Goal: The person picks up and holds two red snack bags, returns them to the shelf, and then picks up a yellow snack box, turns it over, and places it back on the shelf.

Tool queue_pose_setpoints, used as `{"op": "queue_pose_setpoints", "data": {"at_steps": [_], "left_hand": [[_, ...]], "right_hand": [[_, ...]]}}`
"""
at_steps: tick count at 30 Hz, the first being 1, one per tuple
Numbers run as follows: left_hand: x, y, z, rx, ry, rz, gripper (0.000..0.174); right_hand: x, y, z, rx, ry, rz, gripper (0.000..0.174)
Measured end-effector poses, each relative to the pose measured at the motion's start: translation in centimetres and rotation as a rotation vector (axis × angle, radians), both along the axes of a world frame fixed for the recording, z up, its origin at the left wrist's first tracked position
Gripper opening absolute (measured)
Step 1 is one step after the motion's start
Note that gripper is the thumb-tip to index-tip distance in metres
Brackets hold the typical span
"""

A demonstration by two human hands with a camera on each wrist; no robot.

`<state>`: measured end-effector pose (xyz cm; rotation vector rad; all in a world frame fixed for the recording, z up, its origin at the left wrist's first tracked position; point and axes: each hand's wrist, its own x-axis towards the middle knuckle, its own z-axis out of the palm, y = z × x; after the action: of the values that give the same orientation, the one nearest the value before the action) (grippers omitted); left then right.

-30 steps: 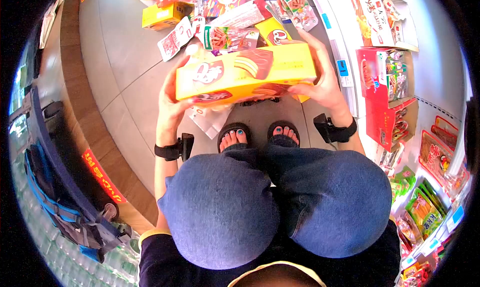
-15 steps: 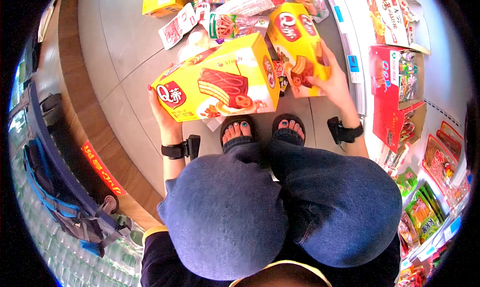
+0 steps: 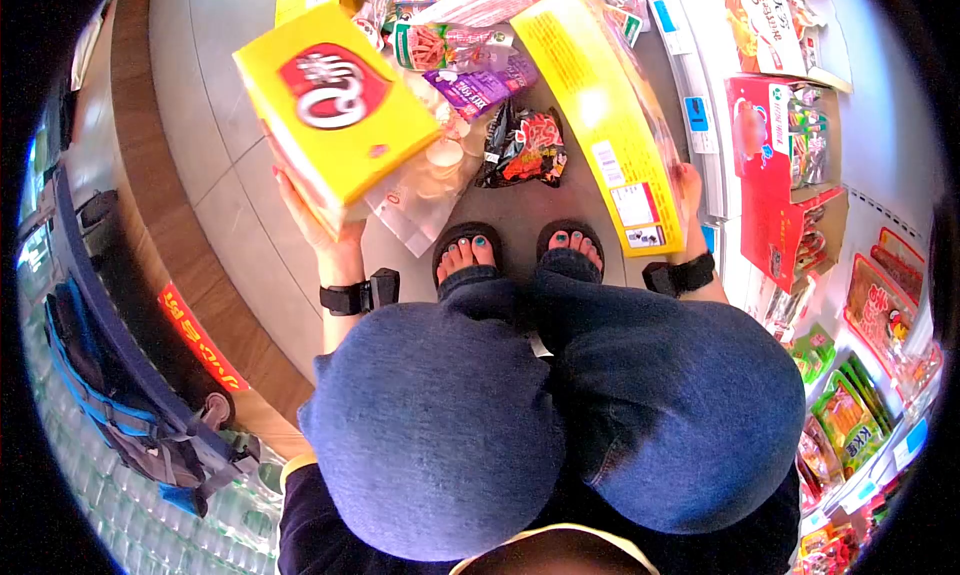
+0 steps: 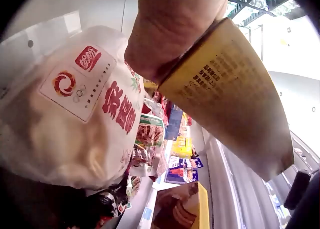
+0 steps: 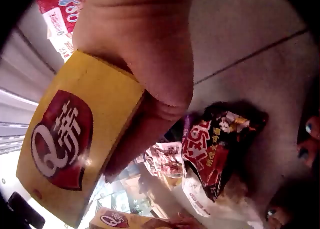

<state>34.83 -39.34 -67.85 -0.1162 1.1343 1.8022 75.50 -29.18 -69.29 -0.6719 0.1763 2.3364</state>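
Observation:
In the head view my left hand (image 3: pixel 325 220) grips a yellow box (image 3: pixel 400 145) from below and the left side; its end with a red logo faces up. A long yellow box (image 3: pixel 590 105) tilts in my right hand (image 3: pixel 688 200), its printed side with a barcode toward me. The boxes are apart. Between them on the floor lie a black packet (image 3: pixel 535 150), a purple packet (image 3: pixel 480 87) and a clear bag (image 3: pixel 415 210) of round pale pieces. The wrist views show my left hand (image 4: pixel 175 29) and right hand (image 5: pixel 145 44) each holding a box.
More snack packets (image 3: pixel 450 47) and another yellow box (image 3: pixel 300 3) are on the floor ahead. Shelves with a red display box (image 3: pixel 765 175) stand at right. A wooden ledge (image 3: pixel 150 175) and a blue-grey backpack (image 3: pixel 110 405) are at left.
The boxes, close together a second ago, have moved apart. The left one has turned its end upward; the right one has turned its barcode side up, uncovering the packets between them.

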Motion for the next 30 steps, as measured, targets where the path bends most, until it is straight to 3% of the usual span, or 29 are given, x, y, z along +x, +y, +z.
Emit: {"op": "queue_pose_setpoints", "data": {"at_steps": [4,6,7,9,11,12,15,16,19,22,26,29,30], "left_hand": [[-0.7,-0.4,-0.3,0.092,-0.101,-0.066,0.063],[0.0,-0.1,0.6,0.01,-0.048,0.023,0.062],[0.3,0.1,1.0,-0.032,-0.023,0.067,0.062],[-0.2,-0.2,1.0,-0.013,0.085,0.023,0.06],[-0.9,-0.5,1.2,-0.005,0.084,0.053,0.054],[-1.2,-0.6,1.4,-0.001,0.119,0.069,0.052],[-1.1,-0.7,1.9,-0.037,0.247,0.112,0.047],[-1.1,-0.7,1.9,-0.055,0.282,0.107,0.048],[-1.0,-0.5,1.9,-0.027,0.307,0.114,0.047],[-0.9,-0.3,1.7,-0.032,0.285,0.16,0.048],[-1.0,-0.6,2.0,-0.064,0.24,0.154,0.046],[-1.2,-0.6,1.9,-0.064,0.197,0.142,0.046],[-1.2,-0.5,1.9,-0.062,0.185,0.145,0.046]], "right_hand": [[-0.8,0.3,-1.3,0.065,-0.01,-0.045,0.05],[-1.5,0.3,-1.6,0.096,-0.015,-0.064,0.05],[-3.1,0.2,1.0,0.177,-0.192,-0.131,0.054],[-4.4,1.6,2.4,0.56,-0.595,0.016,0.066],[-5.6,2.9,4.8,1.06,-0.842,0.075,0.08],[-5.1,3.5,5.2,1.353,-1.121,0.129,0.083],[-4.7,2.9,8.0,1.623,-1.547,0.439,0.078],[-4.8,2.6,8.3,1.59,-1.669,0.518,0.076],[-4.7,2.6,7.9,1.66,-1.721,0.323,0.079],[-4.5,2.4,7.2,1.492,-1.747,0.31,0.078],[-3.9,2.6,6.3,1.322,-1.626,0.279,0.078],[-2.4,3.1,4.1,1.211,-1.408,0.114,0.08],[-2.5,3.1,4.3,0.961,-1.253,0.113,0.068]]}}
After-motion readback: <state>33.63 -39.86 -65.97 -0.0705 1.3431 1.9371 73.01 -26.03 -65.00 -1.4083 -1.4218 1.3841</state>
